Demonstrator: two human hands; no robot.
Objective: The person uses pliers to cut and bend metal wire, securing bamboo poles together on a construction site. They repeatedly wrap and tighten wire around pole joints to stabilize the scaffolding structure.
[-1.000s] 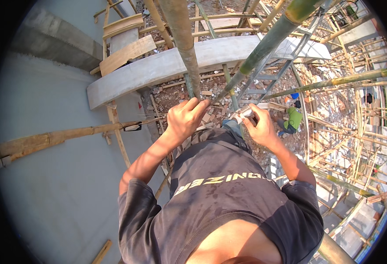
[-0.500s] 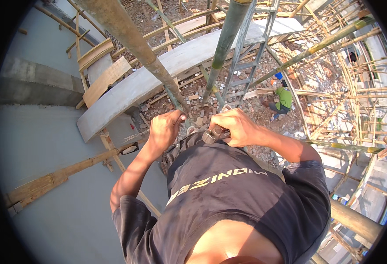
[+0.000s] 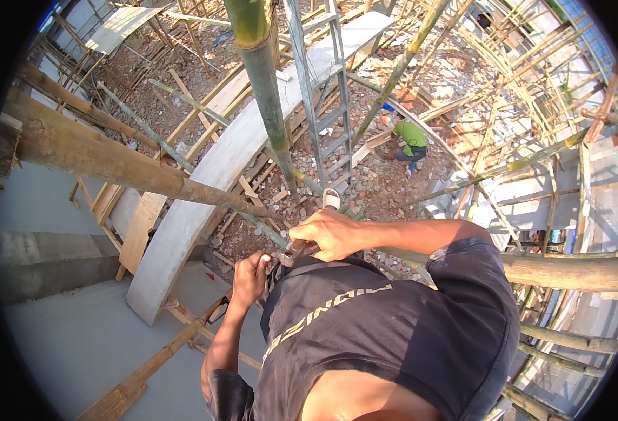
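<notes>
In front of my waist, my right hand (image 3: 328, 235) is closed on a worn, rounded metal tool (image 3: 288, 258), mostly covered by the fingers. Just left of it and slightly lower, my left hand (image 3: 249, 278) is curled with its thumb pressed to the fingers. Whatever that pinch may hold is too small to make out. The two hands are close together but apart. Below them, a light-coloured shoe (image 3: 331, 198) shows beyond my right hand, near the bamboo.
Thick bamboo poles (image 3: 263, 91) rise around me, one (image 3: 147, 175) crossing at left. A curved concrete ledge (image 3: 217, 165) and a metal ladder (image 3: 323, 119) stand ahead. Far below, a person in green (image 3: 412, 139) bends over rubble. Horizontal bamboo (image 3: 568, 271) runs at right.
The view has swung and tilted, so poles, ledge and ladder shift left. Both hands appear lower and further left in it, still close together, with the tool still in my right hand.
</notes>
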